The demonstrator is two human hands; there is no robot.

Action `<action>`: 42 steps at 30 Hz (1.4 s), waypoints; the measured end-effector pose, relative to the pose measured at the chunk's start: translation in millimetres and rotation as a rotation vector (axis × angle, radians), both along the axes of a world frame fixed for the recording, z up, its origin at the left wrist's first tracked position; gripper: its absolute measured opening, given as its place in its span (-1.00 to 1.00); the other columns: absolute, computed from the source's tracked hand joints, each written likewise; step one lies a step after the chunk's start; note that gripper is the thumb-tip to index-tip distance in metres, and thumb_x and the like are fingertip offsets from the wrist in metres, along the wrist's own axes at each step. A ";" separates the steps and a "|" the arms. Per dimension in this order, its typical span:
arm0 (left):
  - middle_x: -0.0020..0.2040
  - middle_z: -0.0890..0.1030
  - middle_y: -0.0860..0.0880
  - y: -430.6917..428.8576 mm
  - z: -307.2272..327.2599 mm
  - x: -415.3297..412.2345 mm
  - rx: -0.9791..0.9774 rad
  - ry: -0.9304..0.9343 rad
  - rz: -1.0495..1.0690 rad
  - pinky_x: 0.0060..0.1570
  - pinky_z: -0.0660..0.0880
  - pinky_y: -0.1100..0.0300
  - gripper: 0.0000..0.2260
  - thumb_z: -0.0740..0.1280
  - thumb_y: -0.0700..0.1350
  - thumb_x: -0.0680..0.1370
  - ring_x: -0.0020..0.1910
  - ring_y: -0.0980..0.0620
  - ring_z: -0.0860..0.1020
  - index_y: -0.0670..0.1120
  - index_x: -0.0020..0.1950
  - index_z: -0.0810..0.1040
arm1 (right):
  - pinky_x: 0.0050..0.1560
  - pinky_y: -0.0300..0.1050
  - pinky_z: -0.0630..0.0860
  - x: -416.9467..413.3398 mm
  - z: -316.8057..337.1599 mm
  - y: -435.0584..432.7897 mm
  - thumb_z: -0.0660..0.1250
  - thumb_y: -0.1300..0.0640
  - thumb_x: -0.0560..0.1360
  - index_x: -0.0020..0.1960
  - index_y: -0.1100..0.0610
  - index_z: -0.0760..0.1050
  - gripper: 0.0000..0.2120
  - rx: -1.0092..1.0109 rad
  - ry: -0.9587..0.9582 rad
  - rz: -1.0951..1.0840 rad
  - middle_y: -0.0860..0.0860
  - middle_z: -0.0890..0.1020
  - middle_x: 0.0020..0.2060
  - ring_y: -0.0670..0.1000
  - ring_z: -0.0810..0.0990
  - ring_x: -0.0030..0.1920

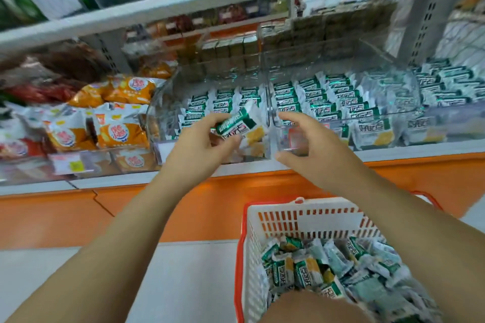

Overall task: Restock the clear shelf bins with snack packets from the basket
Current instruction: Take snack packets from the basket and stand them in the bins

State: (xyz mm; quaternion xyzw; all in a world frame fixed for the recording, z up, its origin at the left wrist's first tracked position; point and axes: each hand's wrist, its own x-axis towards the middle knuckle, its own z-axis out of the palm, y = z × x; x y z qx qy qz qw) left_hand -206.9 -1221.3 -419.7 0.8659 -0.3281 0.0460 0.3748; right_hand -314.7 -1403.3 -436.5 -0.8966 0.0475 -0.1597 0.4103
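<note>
My left hand (203,143) holds a few green-and-white snack packets (240,124) in front of the left clear bin (168,92), which has rows of the same packets at its back. Just to the right, my right hand (305,143) hovers with relaxed fingers and holds nothing, in front of the right clear bin (393,65). That bin is filled with rows of matching packets. Below, a white basket with an orange rim (301,217) holds a loose heap of these packets (341,267).
Orange-and-white bagged snacks (115,126) fill the bin to the left. Boxed goods stand on the shelf behind the bins. A white shelf board (183,2) overhangs above. An orange base panel (183,207) runs under the shelf edge, with pale floor below.
</note>
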 end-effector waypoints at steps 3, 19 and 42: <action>0.02 0.62 0.04 -13.9 13.8 30.3 -0.005 -0.099 0.118 -0.31 0.46 0.28 -0.72 0.33 -0.04 0.56 -0.24 0.24 0.54 0.01 0.26 0.44 | 0.42 -0.08 0.05 3.8 -3.0 -13.8 0.35 0.00 0.50 0.45 -0.05 0.26 -0.45 -0.194 0.117 -0.133 -0.05 0.21 0.48 -0.02 0.06 0.48; 0.44 0.38 0.02 -62.1 26.5 78.8 0.835 0.165 -0.153 0.41 0.21 0.07 -0.67 0.18 -0.02 0.64 0.39 0.00 0.36 0.05 0.41 0.42 | 0.47 -0.07 -0.03 5.5 -12.3 -20.2 0.29 -0.04 0.53 0.42 -0.10 0.29 -0.53 -0.254 0.150 -0.085 -0.13 0.10 0.50 -0.07 -0.06 0.48; 0.06 0.61 -0.17 -61.5 19.0 51.8 0.847 -0.064 -0.106 0.07 0.49 0.06 -0.67 0.05 0.03 0.66 0.04 -0.13 0.55 -0.11 -0.07 0.52 | 0.47 -0.05 -0.03 4.3 -15.4 -22.6 0.30 -0.03 0.53 0.37 -0.12 0.36 -0.58 -0.251 0.144 -0.071 -0.15 0.07 0.51 -0.09 -0.09 0.49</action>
